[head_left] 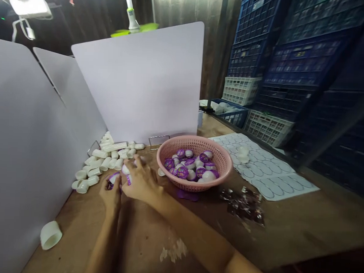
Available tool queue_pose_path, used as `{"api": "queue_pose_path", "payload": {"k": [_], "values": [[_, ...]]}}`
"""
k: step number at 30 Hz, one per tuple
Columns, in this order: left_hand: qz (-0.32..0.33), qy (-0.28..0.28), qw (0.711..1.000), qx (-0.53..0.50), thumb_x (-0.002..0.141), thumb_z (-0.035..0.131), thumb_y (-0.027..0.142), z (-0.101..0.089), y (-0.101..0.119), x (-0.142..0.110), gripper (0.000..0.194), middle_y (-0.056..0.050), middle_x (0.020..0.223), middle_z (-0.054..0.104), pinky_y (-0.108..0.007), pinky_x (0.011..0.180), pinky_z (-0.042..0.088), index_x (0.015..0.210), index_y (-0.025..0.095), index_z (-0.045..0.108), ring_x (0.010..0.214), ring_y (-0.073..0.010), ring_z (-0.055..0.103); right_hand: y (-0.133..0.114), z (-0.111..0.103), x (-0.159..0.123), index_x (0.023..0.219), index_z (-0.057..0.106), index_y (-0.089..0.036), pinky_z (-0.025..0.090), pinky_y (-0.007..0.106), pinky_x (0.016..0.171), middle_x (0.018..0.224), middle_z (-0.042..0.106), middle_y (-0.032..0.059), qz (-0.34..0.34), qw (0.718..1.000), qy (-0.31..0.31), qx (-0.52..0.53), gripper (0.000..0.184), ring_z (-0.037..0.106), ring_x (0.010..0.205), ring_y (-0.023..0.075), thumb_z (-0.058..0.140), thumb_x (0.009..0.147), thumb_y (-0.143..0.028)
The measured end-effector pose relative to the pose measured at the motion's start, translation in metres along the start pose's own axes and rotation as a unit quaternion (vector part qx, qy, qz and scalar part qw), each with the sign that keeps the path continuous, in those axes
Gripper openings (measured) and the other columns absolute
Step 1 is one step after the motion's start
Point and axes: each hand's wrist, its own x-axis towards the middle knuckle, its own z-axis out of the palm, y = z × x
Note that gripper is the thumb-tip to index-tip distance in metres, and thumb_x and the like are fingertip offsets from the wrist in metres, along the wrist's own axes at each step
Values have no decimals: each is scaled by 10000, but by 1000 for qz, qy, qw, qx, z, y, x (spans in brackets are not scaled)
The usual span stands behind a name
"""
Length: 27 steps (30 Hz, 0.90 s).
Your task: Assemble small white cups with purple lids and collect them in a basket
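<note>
My left hand (111,191) is closed around a small white cup with a purple printed film (114,178). Just to its right, my right hand (142,180) has its fingers curved over another white piece with purple on it (125,169); part of that piece is hidden behind the fingers. Both hands are close together above the brown tabletop, left of a pink plastic basket (194,186). White rounded cups with purple printed lids (189,164) fill the bottom of the basket. Behind my hands, plain white plastic cups (105,163) lie heaped, some nested in rows.
A single white cup (51,235) lies at the left front. White panels (148,82) stand at the back and left. On the right are dark shiny wrappers (245,205) and a sheet printed with ovals (267,172). Stacked crates (296,65) rise beyond the table.
</note>
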Motion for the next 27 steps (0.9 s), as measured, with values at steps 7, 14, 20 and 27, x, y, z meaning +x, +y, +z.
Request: {"api": "queue_pose_path", "payload": {"k": [7, 14, 20, 27], "values": [[131, -219, 963, -84, 745, 683, 405, 118, 116, -34, 321, -43, 884, 691, -290, 710, 509, 975, 181, 676, 764, -171, 626, 105, -105, -20, 1364, 425, -212, 460, 468, 996, 1422, 432, 150, 173, 984, -35, -35, 632, 520, 1246, 321, 604, 761, -277], [191, -334, 923, -22, 724, 699, 328, 157, 128, -45, 301, -98, 1138, 698, -441, 1054, 410, 996, 201, 713, 1142, -289, 587, 175, -131, -78, 1143, 559, -202, 381, 498, 1048, 1259, 584, 140, 288, 935, 204, -22, 322, 518, 1212, 294, 518, 827, -253], [-44, -261, 962, -67, 634, 584, 232, 136, 100, -45, 378, -108, 892, 688, -405, 764, 511, 992, 120, 638, 886, -274, 624, 209, -119, -110, 918, 443, -215, 504, 380, 744, 812, 583, 41, 485, 787, 313, 218, 386, 596, 812, 240, 672, 630, -333], [-140, -295, 923, -203, 483, 503, 168, 121, 151, -73, 476, 3, 718, 563, -216, 518, 373, 945, 126, 605, 583, -100, 468, 188, -155, -118, 811, 447, -217, 390, 230, 451, 594, 496, -70, 449, 747, 350, 343, 341, 461, 490, 101, 648, 578, -364]]}}
